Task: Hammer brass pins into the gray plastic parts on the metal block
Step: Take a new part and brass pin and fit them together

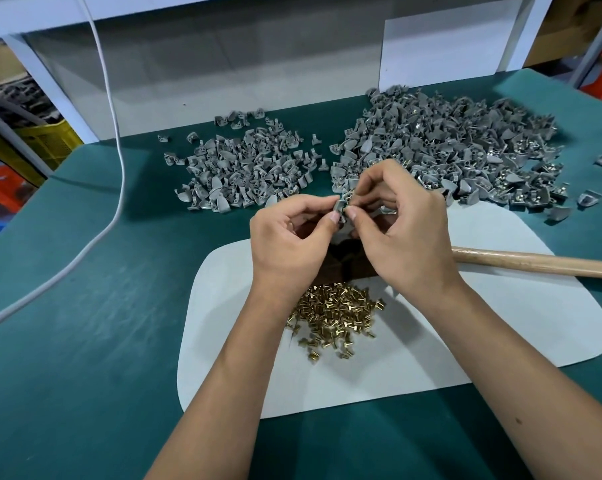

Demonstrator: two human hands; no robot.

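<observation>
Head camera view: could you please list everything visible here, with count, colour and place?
gray plastic part: one, gray, pinched between both hands above the mat.
left pile of parts: many, gray, far centre of table.
right pile of parts: many, gray, some showing brass, far right.
brass pins: heap, brass, on the mat between the forearms.
metal block: one, dark, mostly hidden beneath the hands.
hammer handle: one, wooden, right, across the mat.
mat: one, white, on table.
table: green surface.
cable: one, white, left.
left hand; right hand: both pinch the part.
</observation>
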